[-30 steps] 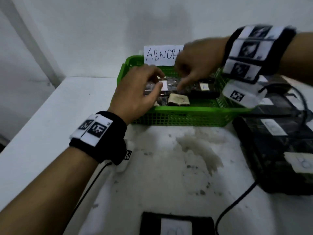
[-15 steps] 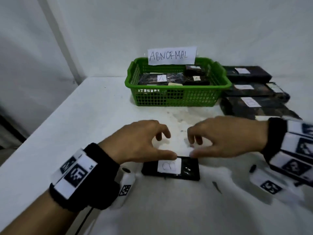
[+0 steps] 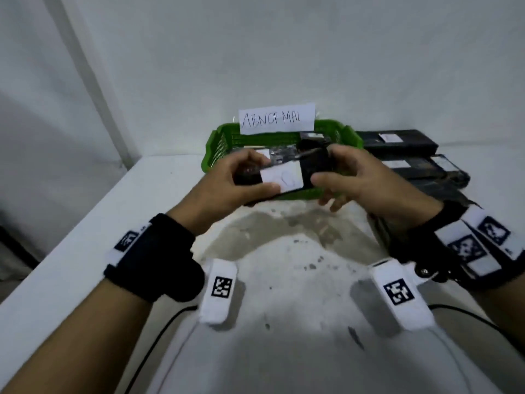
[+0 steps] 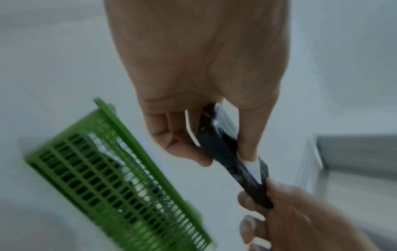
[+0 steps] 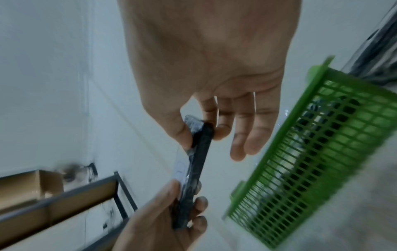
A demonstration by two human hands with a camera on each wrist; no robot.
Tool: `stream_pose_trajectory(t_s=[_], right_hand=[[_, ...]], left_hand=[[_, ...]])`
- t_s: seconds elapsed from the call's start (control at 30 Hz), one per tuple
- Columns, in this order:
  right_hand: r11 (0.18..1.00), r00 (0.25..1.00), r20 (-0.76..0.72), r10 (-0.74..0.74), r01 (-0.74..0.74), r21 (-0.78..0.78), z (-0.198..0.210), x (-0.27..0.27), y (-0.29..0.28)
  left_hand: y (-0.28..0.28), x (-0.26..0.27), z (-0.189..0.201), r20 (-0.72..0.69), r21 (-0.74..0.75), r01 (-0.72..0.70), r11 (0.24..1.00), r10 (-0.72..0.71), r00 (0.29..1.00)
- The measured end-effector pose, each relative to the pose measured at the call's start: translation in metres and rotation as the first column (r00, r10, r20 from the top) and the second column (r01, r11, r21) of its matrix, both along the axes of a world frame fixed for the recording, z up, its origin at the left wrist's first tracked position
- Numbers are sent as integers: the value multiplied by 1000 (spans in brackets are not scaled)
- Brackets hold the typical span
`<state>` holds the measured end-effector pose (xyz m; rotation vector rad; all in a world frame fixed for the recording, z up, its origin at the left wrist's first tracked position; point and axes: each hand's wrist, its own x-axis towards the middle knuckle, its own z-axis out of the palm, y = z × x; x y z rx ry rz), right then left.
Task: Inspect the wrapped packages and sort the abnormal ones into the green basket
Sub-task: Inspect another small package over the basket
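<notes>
A flat black wrapped package [image 3: 312, 170] with a white label is held up in the air in front of the green basket [image 3: 211, 150]. My left hand [image 3: 241, 180] pinches its left end and my right hand [image 3: 349, 174] pinches its right end. The left wrist view shows the package [image 4: 223, 149] edge-on between thumb and fingers of my left hand [image 4: 204, 105]. In the right wrist view my right hand [image 5: 204, 95] grips the package [image 5: 199, 149] between thumb and forefinger. The basket [image 5: 300, 169] carries a paper sign reading ABNORMAL [image 3: 277, 118] and holds several wrapped packages.
Several more black wrapped packages [image 3: 397, 140] lie stacked on the white table [image 3: 85, 237] to the right of the basket. A black cable [image 3: 159, 334] runs along the table below my left wrist. A white wall stands right behind the basket.
Both hands came back from the basket to the black package lying near the table's front edge, took it by its ends and lifted it up in front of the basket.
</notes>
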<state>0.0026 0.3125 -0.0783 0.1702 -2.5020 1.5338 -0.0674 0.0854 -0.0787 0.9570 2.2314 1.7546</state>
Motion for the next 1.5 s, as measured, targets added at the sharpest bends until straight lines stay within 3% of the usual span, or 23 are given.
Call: stream_pose_trajectory(t_s=[0.03, 0.1, 0.23, 0.47, 0.67, 0.77, 0.9, 1.03, 1.13, 1.23, 1.37, 1.5], right_hand=[[995, 997, -55, -61, 57, -86, 10, -9, 2], [974, 986, -110, -125, 101, -202, 23, -22, 1], [932, 957, -208, -200, 120, -342, 38, -36, 5], [944, 927, -277, -253, 174, -282, 35, -39, 8], [916, 987, -19, -157, 139, -375, 39, -33, 8], [885, 975, -109, -194, 126, -448, 38, -35, 7], [891, 904, -302, -301, 153, -428, 31, -39, 3], [945, 866, -447, -225, 81, -318, 33, -36, 6], [965, 850, -504, -154, 20, -262, 38, -31, 12], [984, 862, -500, -85, -5, -176, 38, -29, 13], [935, 931, -346, -114, -17, -355, 36, -32, 12], [946, 907, -379, -183, 57, -319, 35, -31, 13]], left_hand=[[9, -8, 9, 56, 146, -31, 989, 23, 998], [26, -19, 22, 72, 264, -58, 963, 40, 997], [56, -39, 38, -15, 204, 18, 979, -15, 1000], [66, -38, 26, -168, 236, -14, 972, 55, 984], [64, -37, 28, -260, 208, 25, 978, 31, 965], [69, -33, 26, -233, 219, 18, 976, 34, 972], [75, -32, 25, -228, 289, 18, 957, 50, 972], [70, -35, 32, -243, 318, 32, 947, 49, 969], [62, -37, 37, -105, 296, 42, 954, -11, 994], [61, -34, 39, -19, 329, 65, 942, -62, 998], [65, -32, 37, -63, 352, 44, 935, -23, 998], [71, -30, 31, -145, 307, 32, 951, 14, 989]])
